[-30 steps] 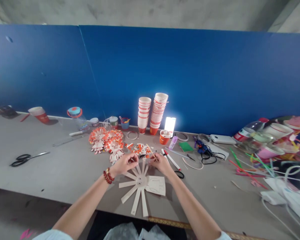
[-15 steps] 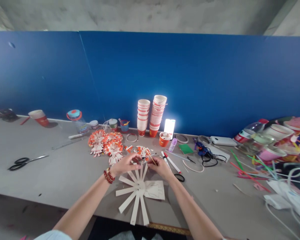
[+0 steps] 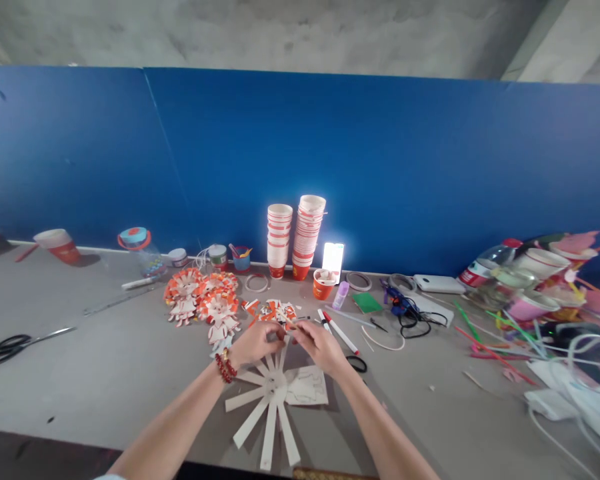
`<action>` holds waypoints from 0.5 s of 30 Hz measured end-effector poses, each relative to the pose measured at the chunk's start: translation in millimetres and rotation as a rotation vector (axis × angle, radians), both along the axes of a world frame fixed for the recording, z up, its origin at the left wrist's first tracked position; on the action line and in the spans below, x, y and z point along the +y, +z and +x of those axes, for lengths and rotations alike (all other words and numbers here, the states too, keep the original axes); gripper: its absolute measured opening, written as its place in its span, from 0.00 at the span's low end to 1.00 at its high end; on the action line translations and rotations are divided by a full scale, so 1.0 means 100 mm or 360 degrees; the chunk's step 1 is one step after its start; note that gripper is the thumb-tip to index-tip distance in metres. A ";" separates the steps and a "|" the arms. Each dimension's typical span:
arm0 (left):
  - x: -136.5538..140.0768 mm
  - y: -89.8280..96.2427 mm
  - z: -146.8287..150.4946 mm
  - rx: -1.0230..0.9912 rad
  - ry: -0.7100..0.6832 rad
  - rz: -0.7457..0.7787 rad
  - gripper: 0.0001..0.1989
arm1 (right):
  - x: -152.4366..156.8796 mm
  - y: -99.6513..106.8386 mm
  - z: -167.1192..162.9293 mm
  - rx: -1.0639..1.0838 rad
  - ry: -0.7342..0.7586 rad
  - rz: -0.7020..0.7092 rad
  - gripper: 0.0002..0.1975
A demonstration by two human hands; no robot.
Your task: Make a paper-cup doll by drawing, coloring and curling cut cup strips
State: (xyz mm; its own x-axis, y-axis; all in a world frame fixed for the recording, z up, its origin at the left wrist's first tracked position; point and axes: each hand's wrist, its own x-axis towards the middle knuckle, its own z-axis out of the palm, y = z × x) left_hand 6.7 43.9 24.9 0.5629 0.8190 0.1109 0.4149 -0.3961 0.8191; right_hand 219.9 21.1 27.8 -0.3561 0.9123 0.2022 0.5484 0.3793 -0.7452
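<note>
A white paper cutout [image 3: 277, 387] lies on the table in front of me. Long strips fan out from its round middle, and a square flap with a pencil drawing sticks out to the right. At the far tips of the strips, my left hand [image 3: 257, 345] is closed in a pinch on a paper strip [image 3: 284, 348]. Facing it, my right hand [image 3: 321, 345] is closed around a thin tan stick [image 3: 286, 321] that crosses above the strip's end. My fingertips nearly meet and partly hide the strip end. Orange and white paper scraps [image 3: 275, 311] lie just beyond.
Finished orange-and-white paper figures [image 3: 215, 303] are heaped to the left. Two stacks of paper cups [image 3: 307, 240] stand by the blue partition. Scissors [image 3: 15, 347] lie far left; markers [image 3: 341, 333], a glue gun [image 3: 403, 303] and a cluttered pile of cups and straws sit to the right.
My hands have drawn closer together over the strip's end, and the stick has turned to point more to the left. The whole view has shifted slightly.
</note>
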 end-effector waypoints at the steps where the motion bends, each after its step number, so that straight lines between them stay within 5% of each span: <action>1: 0.00 0.00 0.00 -0.0014 0.0003 0.0008 0.08 | -0.01 0.02 0.03 -0.0047 0.0017 0.0021 0.13; 15: -0.04 -0.01 -0.02 -0.0204 -0.0022 -0.0212 0.08 | -0.04 0.00 0.10 -0.0304 0.0210 0.0223 0.14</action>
